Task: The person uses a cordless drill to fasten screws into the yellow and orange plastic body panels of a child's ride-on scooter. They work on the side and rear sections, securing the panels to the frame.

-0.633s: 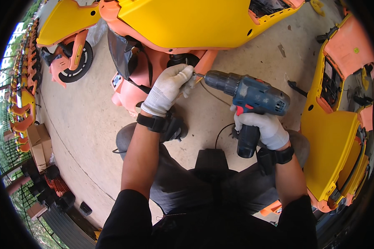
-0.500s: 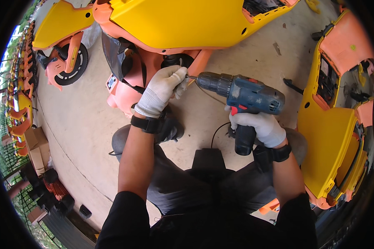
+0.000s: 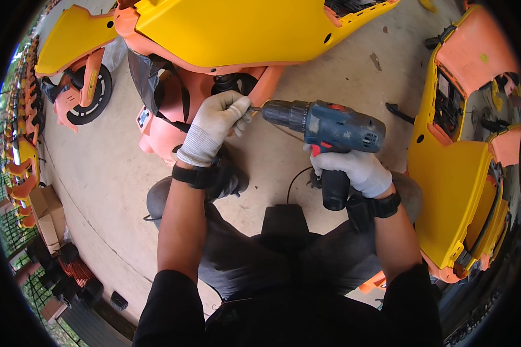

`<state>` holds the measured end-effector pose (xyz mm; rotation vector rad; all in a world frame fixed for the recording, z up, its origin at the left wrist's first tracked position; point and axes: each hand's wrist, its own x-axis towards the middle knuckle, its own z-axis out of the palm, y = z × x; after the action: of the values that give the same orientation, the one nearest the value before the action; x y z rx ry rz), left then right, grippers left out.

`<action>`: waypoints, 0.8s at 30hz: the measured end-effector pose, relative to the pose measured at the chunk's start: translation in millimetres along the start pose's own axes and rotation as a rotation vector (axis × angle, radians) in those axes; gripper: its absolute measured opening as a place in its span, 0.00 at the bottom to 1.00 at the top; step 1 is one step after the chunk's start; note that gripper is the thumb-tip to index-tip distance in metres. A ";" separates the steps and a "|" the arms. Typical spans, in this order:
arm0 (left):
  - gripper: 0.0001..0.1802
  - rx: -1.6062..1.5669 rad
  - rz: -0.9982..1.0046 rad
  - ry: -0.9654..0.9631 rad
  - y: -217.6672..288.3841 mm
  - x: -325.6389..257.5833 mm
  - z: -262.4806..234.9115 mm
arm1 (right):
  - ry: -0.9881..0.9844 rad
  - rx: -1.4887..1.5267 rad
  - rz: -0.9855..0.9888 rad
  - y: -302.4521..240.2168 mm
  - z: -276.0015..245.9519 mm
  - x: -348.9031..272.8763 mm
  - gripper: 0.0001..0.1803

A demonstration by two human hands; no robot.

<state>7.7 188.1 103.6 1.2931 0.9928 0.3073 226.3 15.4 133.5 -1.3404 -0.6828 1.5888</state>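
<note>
Both hands and the drill (image 3: 342, 128) have been shifted leftward with the whole view, which is also turned slightly; little change between them can be made out. The scuffed blue-black plastic casing and ribbed cylindrical chuck (image 3: 283, 114) are held over smooth, stained concrete (image 3: 113, 191). The drill's handle is wrapped by the knit-gloved right hand (image 3: 356, 172). By the left hand (image 3: 211, 125), the thin metal bit (image 3: 256, 109) is pinched near its tip; whether anything else is gripped there cannot be told. Beyond, a glossy, curved yellow panel (image 3: 231, 32) is seen.
</note>
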 end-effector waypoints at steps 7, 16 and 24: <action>0.15 -0.063 0.034 0.016 -4.7 0.4 -5.4 | -0.044 0.183 0.146 11.5 -4.2 7.2 0.16; 0.15 0.070 0.008 0.036 -3.3 -2.5 -4.0 | 0.127 -0.084 0.256 37.9 -10.6 24.8 0.20; 0.15 0.198 -0.067 0.041 -7.9 -2.4 2.9 | 0.234 -0.630 0.329 72.9 -27.3 42.8 0.38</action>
<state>5.9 182.2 97.4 1.4328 1.1204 0.1877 231.8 18.8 44.9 -2.1556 -0.8910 1.4829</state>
